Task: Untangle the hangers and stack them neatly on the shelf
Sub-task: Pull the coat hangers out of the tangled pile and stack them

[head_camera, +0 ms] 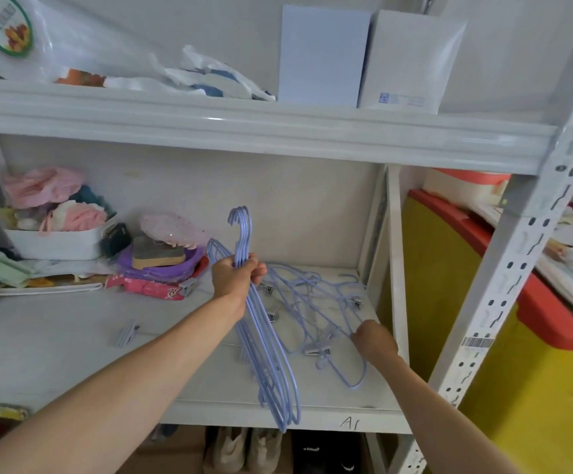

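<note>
Spanning the frame, a white metal shelf [56,340] carries the stock. Bundle of lilac plastic hangers [271,364], centre, hooks at 12 o'clock, gripped at the necks by the left hand [235,277]. Tangle of lilac clip hangers [312,302], lying at 3 o'clock of the bundle; right hand [374,340] pinches one wire at its 5 o'clock edge. Loose lilac clip [126,333], 9 o'clock.

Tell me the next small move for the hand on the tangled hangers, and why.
Probably lift the right hand slowly to draw one hanger out of the tangled pile of pale blue wire hangers. That hand grips a wire at the pile's near edge, while the left hand already holds the gathered bundle of blue hangers by the necks.
</note>
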